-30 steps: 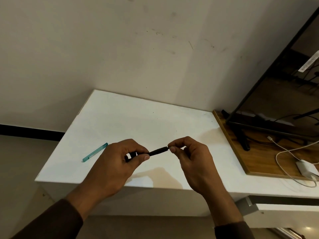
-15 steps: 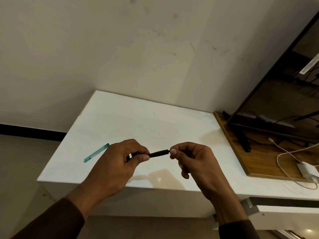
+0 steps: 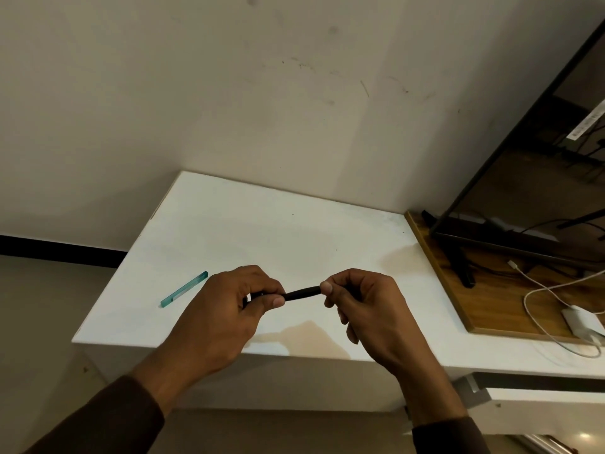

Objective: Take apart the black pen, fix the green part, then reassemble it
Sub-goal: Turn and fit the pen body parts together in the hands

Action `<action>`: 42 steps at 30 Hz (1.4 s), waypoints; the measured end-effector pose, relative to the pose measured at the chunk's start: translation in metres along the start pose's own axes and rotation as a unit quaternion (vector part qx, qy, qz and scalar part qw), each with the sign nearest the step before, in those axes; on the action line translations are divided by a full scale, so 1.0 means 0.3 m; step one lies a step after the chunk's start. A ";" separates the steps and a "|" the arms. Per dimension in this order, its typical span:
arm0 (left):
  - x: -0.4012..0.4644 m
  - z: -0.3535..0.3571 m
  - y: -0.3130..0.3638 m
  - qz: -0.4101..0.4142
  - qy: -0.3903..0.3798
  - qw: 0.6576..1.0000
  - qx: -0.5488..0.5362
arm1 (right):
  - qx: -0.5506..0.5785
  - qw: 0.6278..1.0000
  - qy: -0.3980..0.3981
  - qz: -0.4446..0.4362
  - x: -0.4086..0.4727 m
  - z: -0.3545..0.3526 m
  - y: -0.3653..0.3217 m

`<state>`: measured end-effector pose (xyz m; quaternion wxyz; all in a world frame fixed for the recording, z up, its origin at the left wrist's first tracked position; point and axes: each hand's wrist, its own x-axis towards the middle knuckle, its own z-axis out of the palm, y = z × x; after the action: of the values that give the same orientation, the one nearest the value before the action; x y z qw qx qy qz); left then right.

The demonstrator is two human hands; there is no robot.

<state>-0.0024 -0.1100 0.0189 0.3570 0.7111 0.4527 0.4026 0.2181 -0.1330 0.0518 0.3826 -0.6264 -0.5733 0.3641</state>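
I hold the black pen level above the front of the white table. My left hand is closed around its left end, which is hidden in my fingers. My right hand pinches the pen's right tip between thumb and forefinger. Only the short middle stretch of the barrel shows between the hands. A translucent green part, long and thin, lies flat on the table to the left of my left hand, apart from it.
To the right stands a wooden board with a dark monitor on it. A white cable and charger lie at the board's front right. The wall is close behind the table.
Both hands have stayed on the pen. My right hand's fingers have shifted slightly on the tip. The green part has not moved.
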 end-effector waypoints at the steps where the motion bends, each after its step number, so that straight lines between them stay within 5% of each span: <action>1: 0.001 0.001 -0.002 -0.005 0.000 1.000 -0.001 | 0.010 1.000 0.003 0.004 0.001 0.000 0.003; 4: 0.001 0.006 -0.005 -0.023 0.004 1.000 0.002 | 0.035 0.999 0.027 0.009 0.008 -0.030 0.014; 9: 0.001 -0.002 -0.017 -0.060 0.033 0.998 -0.003 | -0.109 0.963 0.241 0.044 0.018 -0.162 0.145; 14: 0.005 0.001 -0.014 -0.083 0.035 0.996 -0.002 | -0.181 0.960 0.182 0.114 0.043 -0.121 0.248; 23: 0.004 0.006 -0.020 -0.084 0.039 0.996 -0.004 | -0.277 0.932 0.201 0.120 0.095 -0.068 0.258; 25: 0.006 0.006 -0.021 -0.082 0.039 0.996 -0.008 | -0.234 0.946 0.206 0.092 0.089 -0.056 0.222; 29: 0.010 0.002 -0.020 -0.076 0.052 0.996 -0.012 | 0.025 0.984 0.177 -0.009 0.055 0.010 0.091; 33: 0.008 0.002 -0.008 -0.055 0.059 0.996 -0.023 | 0.188 0.971 0.140 -0.034 0.024 0.073 0.008; 42: 0.001 -0.001 -0.009 -0.052 0.065 0.996 -0.035 | 0.220 0.968 0.122 -0.019 0.016 0.097 -0.003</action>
<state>-0.0035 -0.1088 0.0169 0.3719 0.6459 0.4974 0.4440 0.1921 -0.1265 0.0396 0.5845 -0.5560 -0.4397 0.3947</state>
